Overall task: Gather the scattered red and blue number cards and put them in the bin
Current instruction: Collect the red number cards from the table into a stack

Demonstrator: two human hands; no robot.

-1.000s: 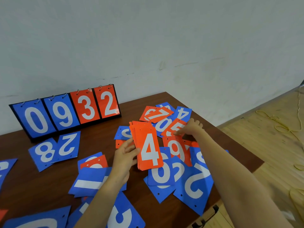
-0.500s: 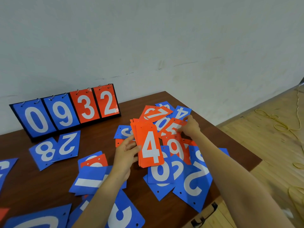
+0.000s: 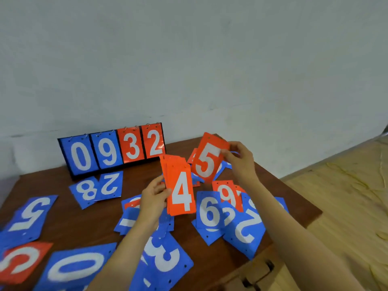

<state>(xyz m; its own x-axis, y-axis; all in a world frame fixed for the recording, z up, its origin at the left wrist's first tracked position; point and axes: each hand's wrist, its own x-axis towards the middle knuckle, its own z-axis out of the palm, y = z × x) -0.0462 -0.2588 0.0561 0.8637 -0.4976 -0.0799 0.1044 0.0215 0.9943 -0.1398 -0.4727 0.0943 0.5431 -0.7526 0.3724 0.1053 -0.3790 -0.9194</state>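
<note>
Left hand [image 3: 153, 199] grips stack [image 3: 181, 192]; right hand [image 3: 240, 159] seemingly pinches 5 card [image 3: 206, 160]

Left hand [image 3: 154, 198] holding red stack [image 3: 180, 187], right hand [image 3: 241, 160] pinching red 5 card [image 3: 207, 158] above table [image 3: 134, 181]

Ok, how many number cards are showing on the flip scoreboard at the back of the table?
4, side by side on the scoreboard stand, left to right: blue 0, blue 9, red 3, red 2. More may hang hidden behind them.
</note>
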